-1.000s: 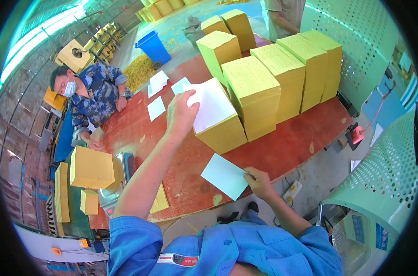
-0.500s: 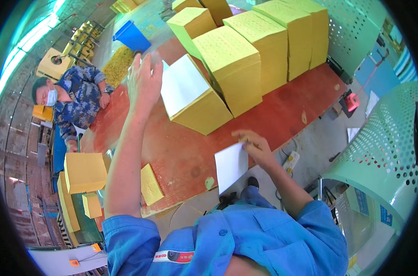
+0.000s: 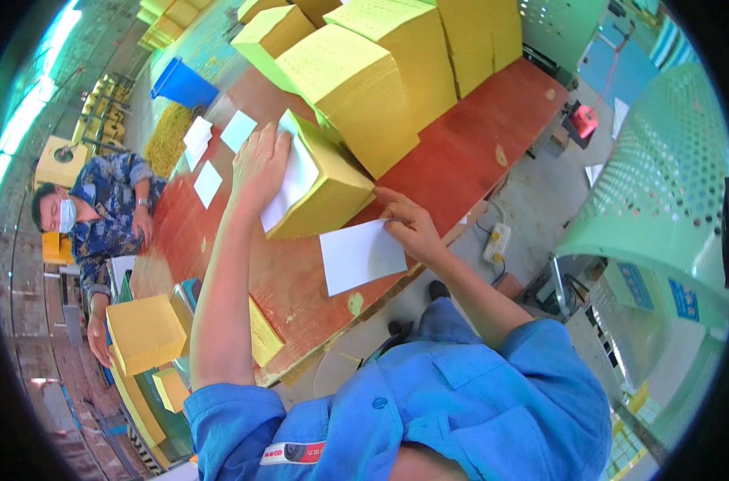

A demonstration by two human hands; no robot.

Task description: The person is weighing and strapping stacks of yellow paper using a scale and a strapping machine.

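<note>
My left hand (image 3: 262, 167) presses against the white-covered face of the nearest yellow paper stack (image 3: 332, 188), its fingers close together along the edge. A white sheet (image 3: 288, 192) lies on that face, partly hidden by my hand. The stack looks tipped over toward the right, against the table. In my right hand (image 3: 412, 228) a loose white paper sheet (image 3: 356, 260) is pinched by its corner and hangs over the table's near edge. The right index finger points at the lower corner of the stack and seems to touch it.
Large yellow paper stacks (image 3: 348, 72) stand behind on the red table (image 3: 492, 152). Loose white sheets (image 3: 208, 184) lie at the left. A masked co-worker (image 3: 112, 208) sits there beside smaller yellow blocks (image 3: 148, 329). A green perforated guard (image 3: 645, 184) rises on the right.
My left hand has come down from the air onto the nearest stack, which has tilted. My right hand has moved left with the white sheet, toward the stack. Loose sheets on the table now show.
</note>
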